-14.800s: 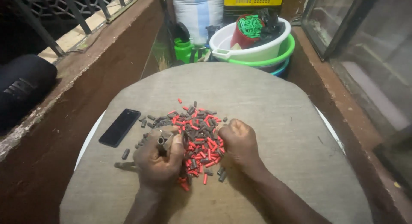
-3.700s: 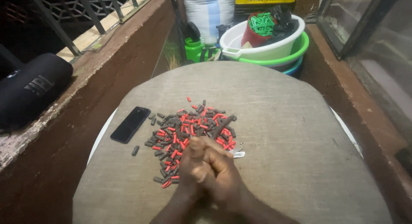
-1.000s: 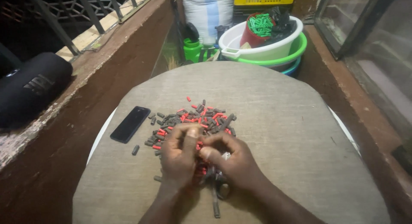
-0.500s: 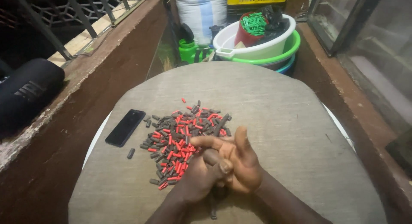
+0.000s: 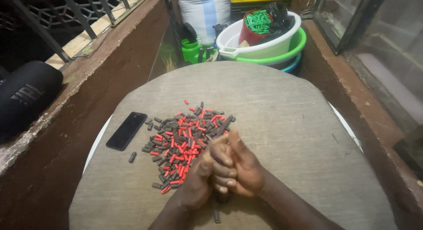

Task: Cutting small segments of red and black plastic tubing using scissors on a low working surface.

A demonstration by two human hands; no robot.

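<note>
**Operator:** While I have only the head view to go by, I'll start with the hands. My left hand [image 5: 200,177] and right hand [image 5: 240,170] are pressed palm to palm on the near part of the worktop [image 5: 282,115], fingers [image 5: 222,157] overlapping. I cannot tell whether either grip closes on anything; the inside of both is hidden.

**Second:** And the pieces?

**Operator:** The pile of red and dark tube pieces [image 5: 185,142] lies just ahead of the left hand and a little to its outer side, its near edge touching or almost touching the knuckles. One dark piece [image 5: 132,157] sits apart, further out on the left, and another [image 5: 216,216] lies on the worktop just behind the wrists.

**Second:** How would they handle?

**Operator:** Light and small, I'd judge, smooth enough to roll or scatter if nudged. Each looks best pinched across its middle between thumb and fingertip, not at the ends.

**Second:** What else is around?

**Operator:** A black phone [image 5: 127,130] lies flat beyond the pile, well left of the hands. Far ahead, off the worktop, stacked basins [image 5: 282,42] hold a red cup of green pieces [image 5: 255,25], with a green jug [image 5: 194,49] beside them. A black speaker [image 5: 26,97] rests on the ledge far left.
</note>
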